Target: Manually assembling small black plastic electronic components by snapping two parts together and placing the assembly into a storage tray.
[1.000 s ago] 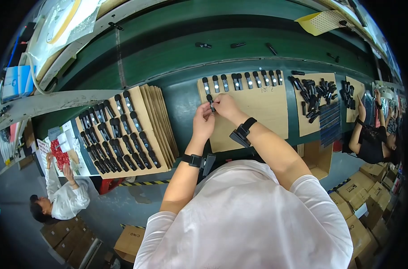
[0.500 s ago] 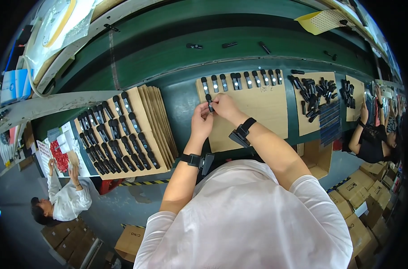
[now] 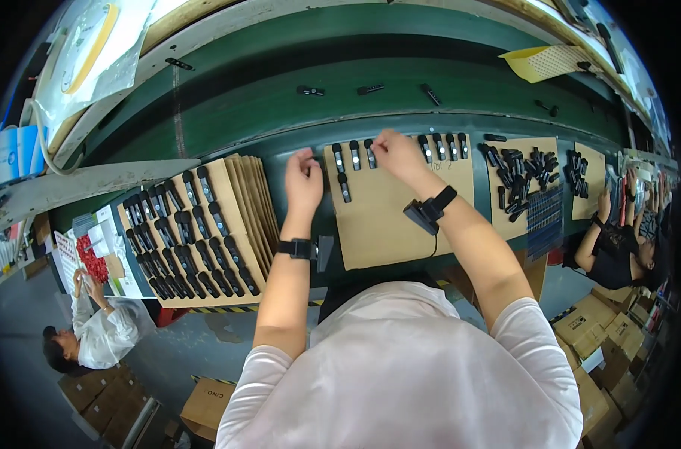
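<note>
Head view: on my card [image 3: 408, 224], a single mic [image 3: 345, 188] lies toward ten o'clock. My hands are apart: left hand [image 3: 304, 182] off the card's nine-o'clock edge, loosely curled, empty; right hand [image 3: 399, 156] at the top row [image 3: 355, 157], twelve o'clock, its hold I cannot tell. Farther, loose mics [image 3: 371, 89] lie about.

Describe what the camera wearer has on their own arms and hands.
The left hand and right hand are bare, without gloves. White short sleeves cover the upper arms. Each wrist carries a black strap: the left strap and right strap each hold a dark, blocky module. A thin dark cable hangs by the right one.
</note>
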`<action>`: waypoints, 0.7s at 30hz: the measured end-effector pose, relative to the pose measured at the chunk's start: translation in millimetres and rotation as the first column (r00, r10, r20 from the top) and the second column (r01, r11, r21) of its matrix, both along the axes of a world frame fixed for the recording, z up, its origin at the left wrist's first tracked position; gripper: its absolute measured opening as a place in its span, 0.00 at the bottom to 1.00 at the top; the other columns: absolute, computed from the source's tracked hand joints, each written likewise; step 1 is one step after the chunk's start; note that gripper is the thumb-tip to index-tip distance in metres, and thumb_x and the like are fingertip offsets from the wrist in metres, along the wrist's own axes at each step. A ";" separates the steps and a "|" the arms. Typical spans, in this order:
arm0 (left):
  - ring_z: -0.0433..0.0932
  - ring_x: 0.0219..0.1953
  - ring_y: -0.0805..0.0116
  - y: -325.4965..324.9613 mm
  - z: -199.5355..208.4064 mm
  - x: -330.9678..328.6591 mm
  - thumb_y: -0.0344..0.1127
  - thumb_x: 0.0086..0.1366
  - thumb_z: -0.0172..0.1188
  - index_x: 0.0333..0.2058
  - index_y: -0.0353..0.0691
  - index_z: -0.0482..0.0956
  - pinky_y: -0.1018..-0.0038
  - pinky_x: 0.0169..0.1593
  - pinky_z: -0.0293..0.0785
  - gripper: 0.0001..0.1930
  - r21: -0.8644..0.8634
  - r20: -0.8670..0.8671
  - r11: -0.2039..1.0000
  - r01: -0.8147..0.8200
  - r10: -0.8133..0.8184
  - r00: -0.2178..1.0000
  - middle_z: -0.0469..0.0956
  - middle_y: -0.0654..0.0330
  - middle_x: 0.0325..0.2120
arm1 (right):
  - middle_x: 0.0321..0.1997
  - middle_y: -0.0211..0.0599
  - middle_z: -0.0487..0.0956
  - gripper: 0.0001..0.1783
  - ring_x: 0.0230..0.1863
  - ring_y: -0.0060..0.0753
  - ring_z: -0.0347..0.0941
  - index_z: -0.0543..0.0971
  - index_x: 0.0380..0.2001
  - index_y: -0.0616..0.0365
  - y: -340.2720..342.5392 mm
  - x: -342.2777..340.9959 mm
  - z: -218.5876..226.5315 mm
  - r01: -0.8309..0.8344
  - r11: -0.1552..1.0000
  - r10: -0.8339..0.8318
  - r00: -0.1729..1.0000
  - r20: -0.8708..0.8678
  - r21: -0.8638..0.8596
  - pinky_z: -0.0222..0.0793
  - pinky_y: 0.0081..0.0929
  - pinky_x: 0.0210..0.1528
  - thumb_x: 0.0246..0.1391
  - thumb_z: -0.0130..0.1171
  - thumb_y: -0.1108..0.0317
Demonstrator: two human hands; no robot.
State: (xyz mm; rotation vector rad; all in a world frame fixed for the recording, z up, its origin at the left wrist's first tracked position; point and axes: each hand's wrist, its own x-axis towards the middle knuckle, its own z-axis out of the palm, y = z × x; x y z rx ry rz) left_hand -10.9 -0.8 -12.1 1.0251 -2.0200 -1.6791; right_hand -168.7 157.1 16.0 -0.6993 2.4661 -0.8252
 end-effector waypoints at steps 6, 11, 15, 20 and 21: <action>0.77 0.43 0.63 -71.5 -11.6 -61.2 0.26 0.61 0.57 0.47 0.33 0.72 0.70 0.49 0.72 0.15 -0.406 0.020 0.914 -0.021 0.032 0.999 0.77 0.51 0.42 | 0.43 0.41 0.76 0.10 0.46 0.47 0.72 0.79 0.37 0.53 -35.9 -57.7 -1.2 -0.067 0.995 0.051 0.981 -0.190 -0.079 0.70 0.38 0.49 0.49 0.61 0.66; 0.74 0.48 0.55 -99.1 -17.7 -92.9 0.27 0.58 0.59 0.48 0.36 0.73 0.65 0.53 0.71 0.17 -0.669 0.140 0.733 0.119 -0.032 0.990 0.76 0.50 0.45 | 0.52 0.41 0.71 0.14 0.54 0.48 0.66 0.77 0.42 0.53 -67.1 -81.5 -23.8 -0.119 0.993 0.113 0.921 -0.373 0.005 0.66 0.39 0.55 0.50 0.61 0.69; 0.69 0.52 0.49 -110.1 -23.6 -106.3 0.27 0.56 0.60 0.48 0.40 0.75 0.60 0.56 0.68 0.18 -0.716 0.229 0.672 0.186 -0.025 0.973 0.73 0.51 0.49 | 0.52 0.41 0.72 0.15 0.55 0.48 0.66 0.76 0.43 0.55 -83.4 -91.8 -32.3 -0.187 0.975 0.216 0.921 -0.324 0.118 0.65 0.39 0.56 0.50 0.61 0.71; 0.68 0.54 0.50 -126.4 -26.0 -107.2 0.28 0.57 0.59 0.47 0.45 0.76 0.60 0.55 0.68 0.17 -0.724 0.381 0.615 0.310 -0.018 0.924 0.72 0.56 0.50 | 0.45 0.43 0.75 0.14 0.48 0.46 0.71 0.75 0.42 0.58 -82.4 -91.5 -28.8 -0.264 0.964 0.262 0.932 -0.251 0.025 0.68 0.38 0.52 0.51 0.61 0.72; 0.69 0.53 0.50 -128.9 -24.4 -106.7 0.28 0.57 0.60 0.46 0.44 0.76 0.59 0.55 0.68 0.17 -0.730 0.398 0.604 0.319 -0.003 0.917 0.73 0.56 0.49 | 0.45 0.43 0.75 0.14 0.48 0.46 0.71 0.75 0.42 0.58 -78.3 -90.9 -23.7 -0.258 0.966 0.257 0.933 -0.252 0.029 0.68 0.38 0.52 0.51 0.61 0.72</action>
